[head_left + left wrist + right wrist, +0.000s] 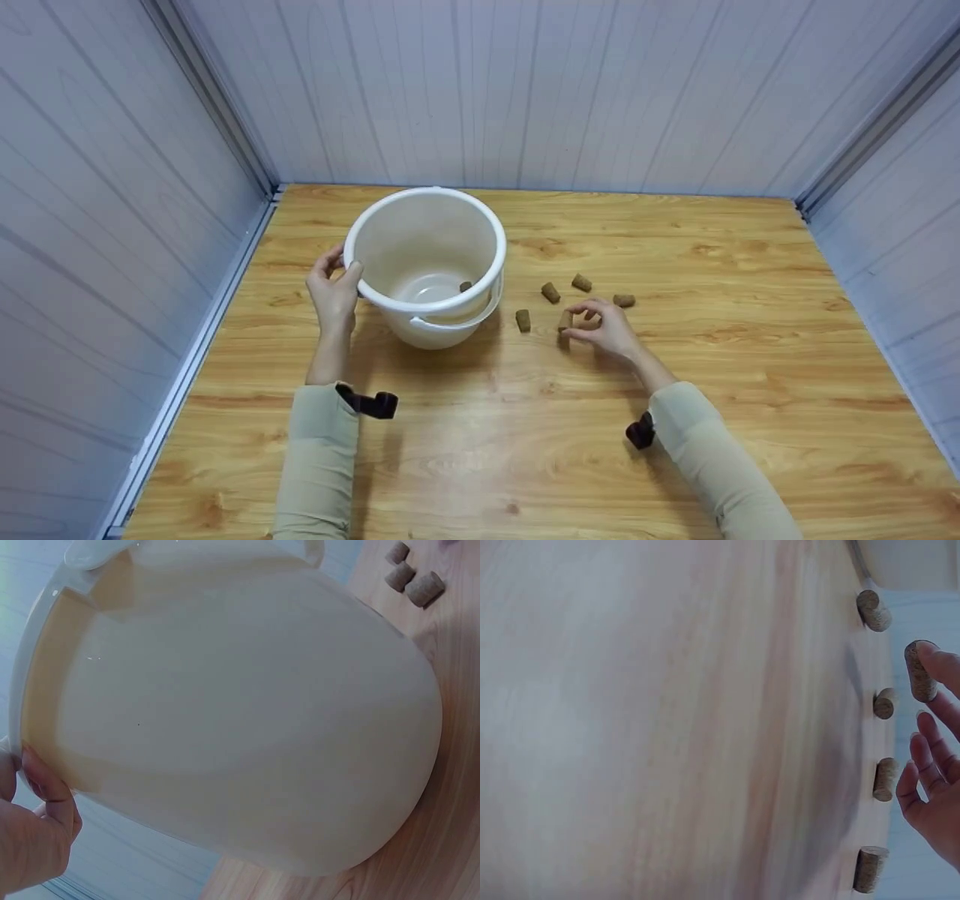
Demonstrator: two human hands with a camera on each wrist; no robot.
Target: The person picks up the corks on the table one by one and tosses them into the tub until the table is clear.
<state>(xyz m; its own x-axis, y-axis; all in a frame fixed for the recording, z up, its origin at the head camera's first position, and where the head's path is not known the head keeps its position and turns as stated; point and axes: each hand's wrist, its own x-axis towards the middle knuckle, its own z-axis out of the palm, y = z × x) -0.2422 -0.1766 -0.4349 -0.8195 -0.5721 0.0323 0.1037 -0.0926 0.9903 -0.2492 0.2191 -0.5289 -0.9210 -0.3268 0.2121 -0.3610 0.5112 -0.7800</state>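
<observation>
A white bucket [431,322] stands on the wooden table, its handle hanging down on the near side. One cork [466,286] lies inside on the bottom. At the bucket's left rim my left hand [334,292] grips the edge, thumb over it; the left wrist view shows the fingers [49,787] curled there. My right hand [611,330] pinches a cork [921,671] between thumb and finger, to the right of the bucket. In the right wrist view this cork is held above the table and the other fingers are loosely bent.
Several loose corks lie right of the bucket: one cork [523,321] closest to it, two corks farther back, and another cork [624,301] beyond my right hand. Pale panel walls [487,97] border the table [510,450] at the back and sides.
</observation>
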